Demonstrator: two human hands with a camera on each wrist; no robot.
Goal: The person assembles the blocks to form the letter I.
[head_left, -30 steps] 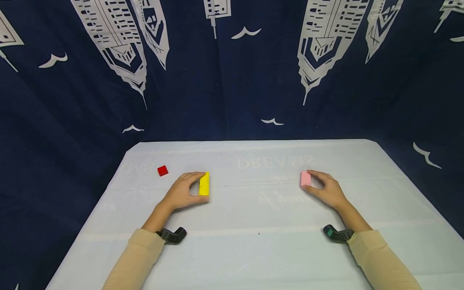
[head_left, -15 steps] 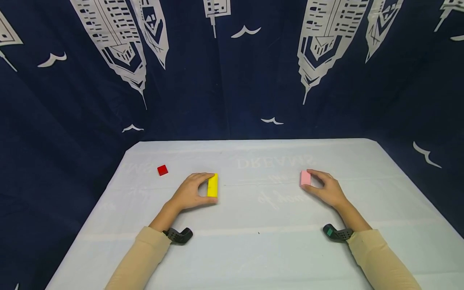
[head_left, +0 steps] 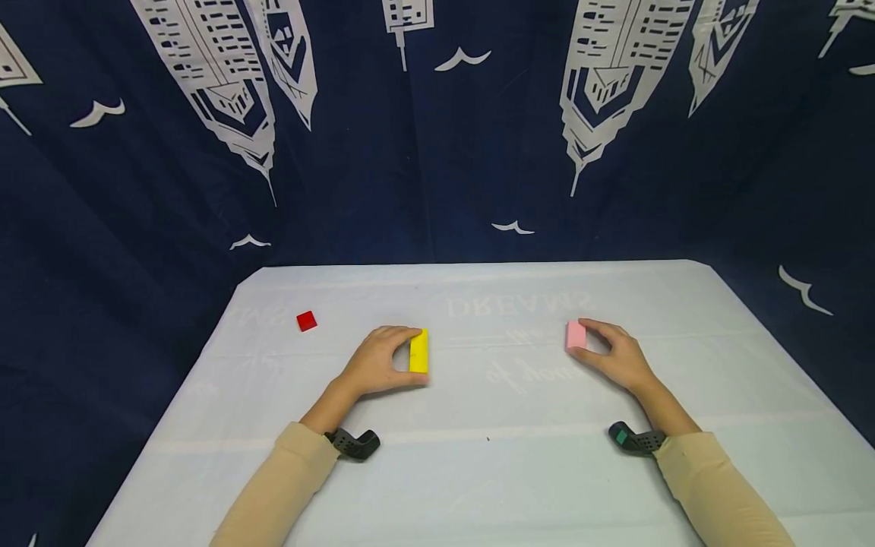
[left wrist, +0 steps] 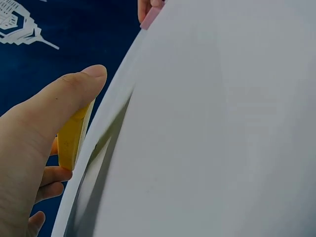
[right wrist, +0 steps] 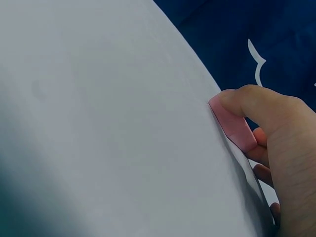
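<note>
Between thumb and fingers, my left hand [head_left: 378, 362] pinches a yellow rectangular block [head_left: 419, 352] by its near and far ends, left of the table's middle. In the left wrist view the yellow block [left wrist: 72, 138] is partly covered by the thumb, with a gap and a shadow between it and the white surface. Over on the right, my right hand [head_left: 620, 359] pinches a smaller pink block [head_left: 576, 336] the same way. The right wrist view has the pink block [right wrist: 233, 123] at or very near the tabletop. A red block [head_left: 307, 321] lies alone at the far left.
A white cloth with faint lettering covers the table [head_left: 478, 486]. Behind it hangs a dark blue curtain [head_left: 424, 167] printed with white buildings and birds. Black bands with camera mounts sit on the left wrist [head_left: 354, 445] and right wrist [head_left: 636, 439].
My left hand has moved steadily to the right, carrying the yellow block toward the table's middle. The right hand, the pink block and the red block have stayed in place.
</note>
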